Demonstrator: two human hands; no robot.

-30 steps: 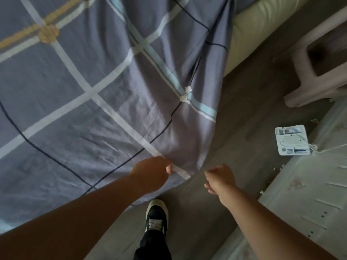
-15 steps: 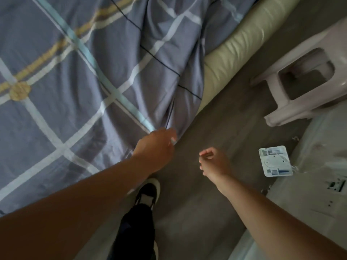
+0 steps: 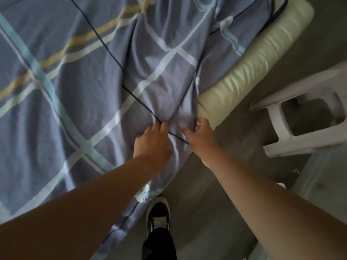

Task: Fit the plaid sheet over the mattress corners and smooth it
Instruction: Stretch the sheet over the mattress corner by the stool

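Grey-brown floor (image 3: 212,209) fills the lower middle of my view in dim light; a white plastic stool (image 3: 277,128) stands at the right edge.

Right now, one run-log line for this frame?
left hand on grey-blue plaid fabric sheet | right hand at sheet edge beside cream padded mattress | grips unclear | mattress side bare

Cream mattress (image 3: 249,72) under rumpled plaid sheet (image 3: 84,100); grey floor (image 3: 216,212) bearing white stool (image 3: 277,126), black shoe (image 3: 158,214)
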